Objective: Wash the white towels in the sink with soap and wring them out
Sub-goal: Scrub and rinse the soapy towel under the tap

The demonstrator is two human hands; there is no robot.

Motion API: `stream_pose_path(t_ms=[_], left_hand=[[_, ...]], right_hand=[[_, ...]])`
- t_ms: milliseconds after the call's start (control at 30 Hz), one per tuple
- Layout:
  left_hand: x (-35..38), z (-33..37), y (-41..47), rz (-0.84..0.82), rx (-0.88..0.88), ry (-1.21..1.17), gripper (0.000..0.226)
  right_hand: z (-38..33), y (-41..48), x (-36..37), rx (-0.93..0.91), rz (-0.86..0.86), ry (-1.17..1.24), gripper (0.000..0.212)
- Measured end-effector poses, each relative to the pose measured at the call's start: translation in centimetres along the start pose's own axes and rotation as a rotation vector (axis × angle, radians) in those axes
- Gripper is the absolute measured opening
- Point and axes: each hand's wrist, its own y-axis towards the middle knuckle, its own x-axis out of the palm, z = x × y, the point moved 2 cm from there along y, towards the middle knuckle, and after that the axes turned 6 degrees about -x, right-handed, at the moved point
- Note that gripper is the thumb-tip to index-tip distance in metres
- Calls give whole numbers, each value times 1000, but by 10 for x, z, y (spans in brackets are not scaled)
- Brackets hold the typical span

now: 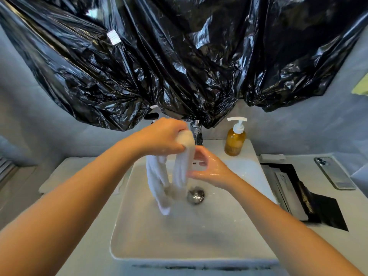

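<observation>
A wet white towel (159,182) hangs folded over, its two tails dangling into the white sink (199,236) near the metal drain (195,195). My left hand (162,136) grips the towel's folded top just in front of the chrome tap (196,132). My right hand (209,168), wet and shiny, curves its thumb and fingers round the right-hand tail just below. An amber soap bottle (235,141) with a white pump stands on the sink's back right corner.
Black plastic sheeting (179,56) hangs over the wall above the tap. A phone (334,173) lies on the counter at the right, beside a dark recessed slot (298,194). A white folded cloth (59,174) lies on the counter left of the sink.
</observation>
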Motion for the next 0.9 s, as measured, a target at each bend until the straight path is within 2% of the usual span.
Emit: stream_pose_path(t_ms=[100,200,267,367,467,533,633,700,767,900], left_hand=[[-3,12,-3,-77,32,133,26],[1,3,-10,-38,-6,91,37],[13,-9,-16,38,-25,9,41],[44,-24,-24,147,-109,-267,38],[73,-29,-28,247,-245,-586,24],[77,-25,-29,293,-302,-761,33],[62,-10,-26,322,-249,-872,37],[45,1,-23,321,-179,-911,28],[28,10,-18,295,-99,-868,28],[6,27,-15,279,-63,-882,31]], right_hand=[[-40,9,-3,-71,42,71,51],[-64,13,-4,-74,80,-146,20],[-70,12,-1,-69,109,-245,11],[-85,10,6,-63,160,-238,13],[-103,7,3,-112,204,-177,10],[-108,5,-4,-150,222,-159,7],[-110,0,-18,-152,297,-57,7],[-111,-3,-25,-141,357,45,19],[-111,-5,-30,-133,389,104,28],[-115,-4,-32,-140,397,136,25]])
